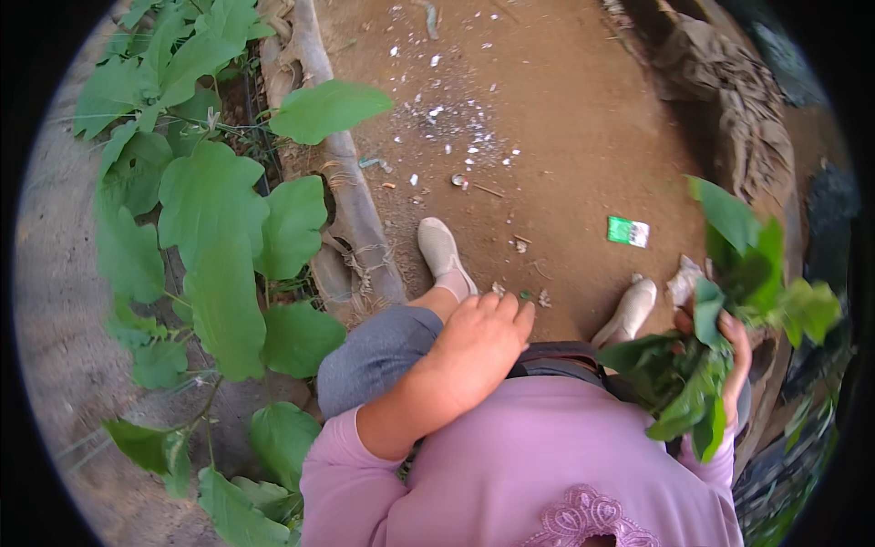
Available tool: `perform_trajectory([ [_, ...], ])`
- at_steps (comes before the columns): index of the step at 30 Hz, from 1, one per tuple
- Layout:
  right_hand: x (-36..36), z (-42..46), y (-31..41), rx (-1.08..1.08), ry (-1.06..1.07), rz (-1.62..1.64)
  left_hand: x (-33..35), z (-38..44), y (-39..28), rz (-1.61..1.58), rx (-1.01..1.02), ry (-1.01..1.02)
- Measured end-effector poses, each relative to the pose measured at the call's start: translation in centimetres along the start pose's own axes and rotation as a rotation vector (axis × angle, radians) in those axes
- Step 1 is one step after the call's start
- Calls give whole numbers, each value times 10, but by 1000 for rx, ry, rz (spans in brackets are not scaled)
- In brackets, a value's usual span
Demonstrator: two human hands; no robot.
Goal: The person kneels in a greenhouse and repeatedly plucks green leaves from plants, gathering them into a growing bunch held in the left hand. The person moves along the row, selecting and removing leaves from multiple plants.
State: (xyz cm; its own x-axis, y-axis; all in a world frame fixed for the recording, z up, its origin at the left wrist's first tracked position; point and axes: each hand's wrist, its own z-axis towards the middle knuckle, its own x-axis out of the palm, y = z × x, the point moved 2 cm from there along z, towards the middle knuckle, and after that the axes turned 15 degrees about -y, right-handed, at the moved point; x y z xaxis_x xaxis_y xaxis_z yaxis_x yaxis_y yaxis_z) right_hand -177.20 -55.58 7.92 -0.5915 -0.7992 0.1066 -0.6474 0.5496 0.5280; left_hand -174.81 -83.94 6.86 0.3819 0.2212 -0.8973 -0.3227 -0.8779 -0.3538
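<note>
My left hand (482,335) is in front of my waist, back of the hand up, fingers slightly spread and bent; nothing shows in it, though its palm is hidden. At the right, my right hand (735,342) is closed around a bunch of picked green leaves (690,390). Leafy tips stick out above and below its fingers, and the leaves hide part of the hand. Tall plants with broad lobed leaves (212,205) stand on my left, apart from both hands.
A raised bed edge with grey plastic sheeting (362,205) runs along the left. White scraps (434,113) and a green and white packet (627,232) litter the dirt path (574,137). Crumpled brown cloth or sheeting (745,102) lies along the right edge.
</note>
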Motion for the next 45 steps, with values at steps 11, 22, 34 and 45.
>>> perform_trajectory([
  [11,94,104,78,106,217,-26,-15,110,137,75,-11,-18],
  [22,125,87,102,-147,232,25,-103,189,209,360,-164,34],
  [34,93,-8,17,-107,358,33,-85,80,160,-38,105,47],
  [45,100,-37,20,-131,261,-32,-125,-7,424,-1287,-920,-1226],
])
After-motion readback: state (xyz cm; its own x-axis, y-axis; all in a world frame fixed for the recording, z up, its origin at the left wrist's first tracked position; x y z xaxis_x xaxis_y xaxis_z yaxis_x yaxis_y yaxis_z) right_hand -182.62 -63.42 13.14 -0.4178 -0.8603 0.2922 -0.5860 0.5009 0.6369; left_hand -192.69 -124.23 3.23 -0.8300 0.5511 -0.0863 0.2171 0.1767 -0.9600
